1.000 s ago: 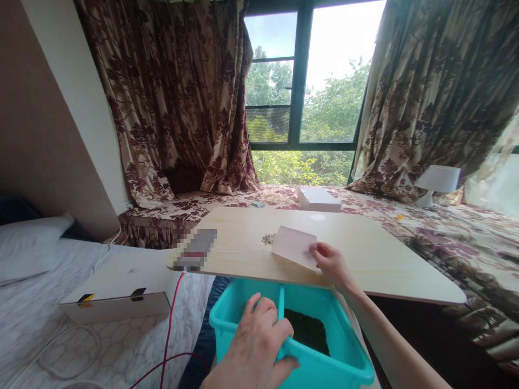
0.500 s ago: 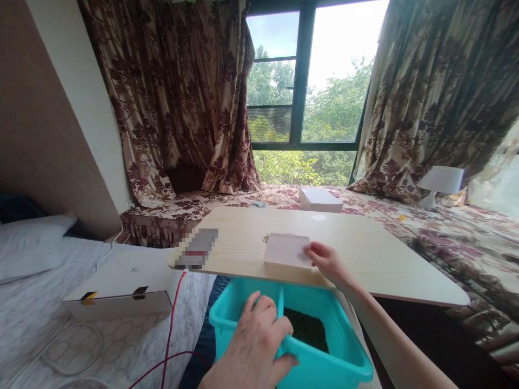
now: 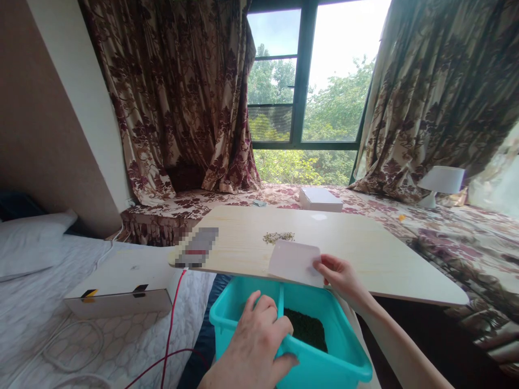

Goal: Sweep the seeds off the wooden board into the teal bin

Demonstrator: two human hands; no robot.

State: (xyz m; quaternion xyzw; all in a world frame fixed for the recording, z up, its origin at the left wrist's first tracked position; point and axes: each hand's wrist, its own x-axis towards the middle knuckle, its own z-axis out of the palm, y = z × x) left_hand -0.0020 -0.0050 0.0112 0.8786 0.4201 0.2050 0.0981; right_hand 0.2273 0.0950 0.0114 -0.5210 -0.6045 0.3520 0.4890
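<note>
My right hand pinches the right edge of a thin, pale, translucent plastic sheet, tilted over the table's near edge. Just beyond the sheet lies a small scatter of greenish-brown bits, like seeds or dried leaf. My left hand grips the near rim of a turquoise plastic bin at its divider, thumb outside and fingers over the top. Dark green, crumbly material covers the floor of the bin's right compartment. The left compartment's floor is mostly hidden by my left hand.
A light wooden table spans the middle, with a blurred grey device at its left end on a red cable. A white box rests on the bed at left. Another white box and a lamp stand by the window.
My right hand first swept the sheet left, covering much of the scatter, then drew it right and toward me, uncovering the bits. My left hand keeps its hold on the bin.
</note>
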